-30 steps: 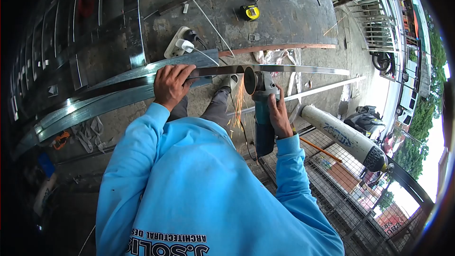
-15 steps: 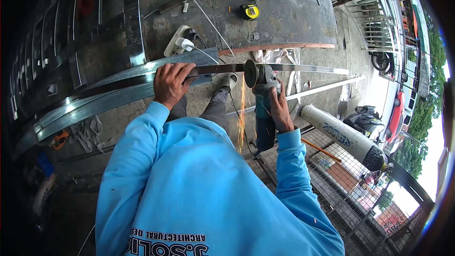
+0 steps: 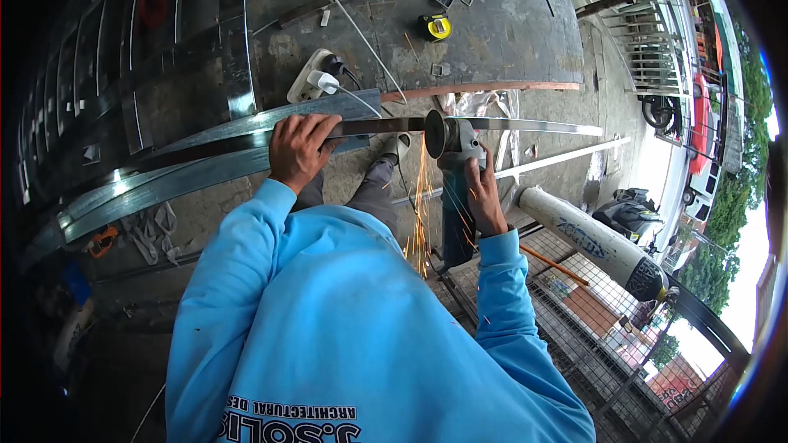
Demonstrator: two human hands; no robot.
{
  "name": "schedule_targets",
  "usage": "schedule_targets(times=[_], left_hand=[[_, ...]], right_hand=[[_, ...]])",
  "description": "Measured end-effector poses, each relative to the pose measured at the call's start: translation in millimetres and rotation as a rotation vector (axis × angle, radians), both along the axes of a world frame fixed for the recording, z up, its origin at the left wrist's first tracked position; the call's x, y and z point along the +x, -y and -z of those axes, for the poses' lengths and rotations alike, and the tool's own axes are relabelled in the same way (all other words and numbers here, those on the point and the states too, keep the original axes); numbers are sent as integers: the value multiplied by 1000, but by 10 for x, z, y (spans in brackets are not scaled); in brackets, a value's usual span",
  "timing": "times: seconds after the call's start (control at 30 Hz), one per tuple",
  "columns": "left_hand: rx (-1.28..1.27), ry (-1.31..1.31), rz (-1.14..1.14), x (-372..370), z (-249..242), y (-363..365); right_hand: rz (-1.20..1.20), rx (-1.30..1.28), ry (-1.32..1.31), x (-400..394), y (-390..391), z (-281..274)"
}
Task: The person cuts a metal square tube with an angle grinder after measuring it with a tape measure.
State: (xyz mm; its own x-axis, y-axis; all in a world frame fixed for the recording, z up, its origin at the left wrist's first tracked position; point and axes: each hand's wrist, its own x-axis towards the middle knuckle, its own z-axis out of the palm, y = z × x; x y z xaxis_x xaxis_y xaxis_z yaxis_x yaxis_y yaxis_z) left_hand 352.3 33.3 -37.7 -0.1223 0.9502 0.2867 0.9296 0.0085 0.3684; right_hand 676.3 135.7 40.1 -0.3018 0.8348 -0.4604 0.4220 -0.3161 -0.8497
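**Sparks [image 3: 423,217] stream from grinder [image 3: 457,226] at metal bar [image 3: 382,126]**

A person in a blue long-sleeved top [image 3: 328,303] works on the bar, which stretches crosswise in front of the body, beside a cluttered bench [image 3: 517,45]. The left hand [image 3: 299,152] is clamped over the bar, to the left of the grinder's disc [image 3: 436,134]. The right hand [image 3: 485,197] is wrapped around the grinder, near its head. The disc stands on edge at the bar, which shows on both sides of it, and sparks spray down between the person's leg [image 3: 373,189] and the tool. Leftward, the bar runs over wider metal channels [image 3: 127,190]. On the bench sit a yellow-and-black tape measure [image 3: 438,28] and, nearer the left hand, a power strip [image 3: 299,89] with a white plug [image 3: 322,80] in it.
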Motion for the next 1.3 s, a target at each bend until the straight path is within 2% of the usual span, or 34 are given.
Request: schedule_targets(times=[0.07,0.17,0.23,0.43,0.67,0.73,1.03,1.3], left_hand=[[-7,0,3,4,-8,0],[0,6,1,8,-19,3],[-4,11,2,5,-18,-1],[-21,13,7,1,-36,0],[-12,16,6,4,-20,6],[-43,47,7,7,-15,18],[-39,47,12,7,-27,16],[-44,49,18,-3,-52,11]], right_hand=[[-16,57,28,-22,-31,-12],[4,-15,-20,-51,-67,-40],[-14,41,73,-84,-79,-82],[-25,61,111,-39,-52,-35],[-12,88,34,30,-11,54],[-44,62,179,25,-46,15],[-26,44,60,-67,-200,-15],[-60,67,79,-75,-169,-100]])
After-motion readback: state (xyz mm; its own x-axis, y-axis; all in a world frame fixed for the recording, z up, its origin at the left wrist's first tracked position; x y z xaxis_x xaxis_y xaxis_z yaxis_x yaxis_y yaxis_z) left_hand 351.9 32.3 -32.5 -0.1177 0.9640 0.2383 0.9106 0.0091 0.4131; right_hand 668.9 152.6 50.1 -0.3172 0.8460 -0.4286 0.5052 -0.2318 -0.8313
